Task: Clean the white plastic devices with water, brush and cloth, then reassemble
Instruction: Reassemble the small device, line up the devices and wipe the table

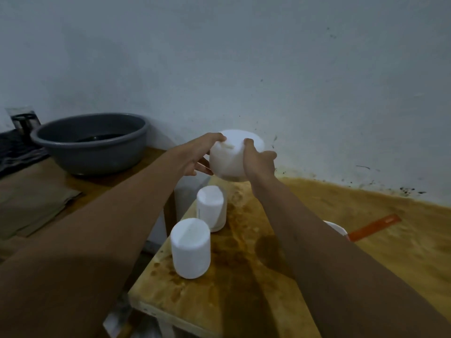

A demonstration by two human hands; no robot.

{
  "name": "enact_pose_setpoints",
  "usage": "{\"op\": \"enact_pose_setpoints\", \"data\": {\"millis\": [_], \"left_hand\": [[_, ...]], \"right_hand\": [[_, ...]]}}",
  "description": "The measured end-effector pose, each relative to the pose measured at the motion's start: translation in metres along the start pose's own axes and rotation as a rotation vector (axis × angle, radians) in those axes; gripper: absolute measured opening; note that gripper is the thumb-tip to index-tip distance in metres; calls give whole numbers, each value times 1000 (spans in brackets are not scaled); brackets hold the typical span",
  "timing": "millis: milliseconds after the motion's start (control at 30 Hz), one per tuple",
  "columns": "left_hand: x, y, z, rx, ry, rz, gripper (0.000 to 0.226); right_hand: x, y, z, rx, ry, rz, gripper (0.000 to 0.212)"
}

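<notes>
Both hands — left hand [200, 154], right hand [258, 162] — grip the white device [231, 159]

Matt white plastic device [228, 162], stained wooden table [244, 289]

Both arms are bare from the lower edge of view right down to the fingertips. The left forearm [109, 215] is long and lean, and so is the right forearm [329, 240]. The left hand [195, 154] and right hand [258, 162] are bare-skinned too. The dim light hides finer detail.
</notes>
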State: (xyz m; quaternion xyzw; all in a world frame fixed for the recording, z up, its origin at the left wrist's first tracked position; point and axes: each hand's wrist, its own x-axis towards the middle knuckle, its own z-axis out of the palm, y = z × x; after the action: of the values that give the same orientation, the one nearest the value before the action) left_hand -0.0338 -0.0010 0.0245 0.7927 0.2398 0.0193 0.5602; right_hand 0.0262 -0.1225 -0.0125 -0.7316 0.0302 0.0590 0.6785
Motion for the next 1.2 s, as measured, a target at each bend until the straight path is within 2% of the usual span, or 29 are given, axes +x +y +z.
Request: {"op": "enact_pose_setpoints", "data": {"millis": [167,367,667,867,1200], "left_hand": [[44,-28,4,-46,-40,-93,62],[65,-55,12,-81,-68,-166,66],[64,-65,16,-77,-60,-123,76],[61,-63,22,-85,1,-72,65],[57,-59,23,-3,38,-111,72]], "right_hand": [[26,23,23,1,39,45,65],[33,51,27,-52,48,107,67],[29,65,22,-81,80,100,66],[19,62,21,-149,103,8,67],[11,63,19,-214,86,-37,66]]}}
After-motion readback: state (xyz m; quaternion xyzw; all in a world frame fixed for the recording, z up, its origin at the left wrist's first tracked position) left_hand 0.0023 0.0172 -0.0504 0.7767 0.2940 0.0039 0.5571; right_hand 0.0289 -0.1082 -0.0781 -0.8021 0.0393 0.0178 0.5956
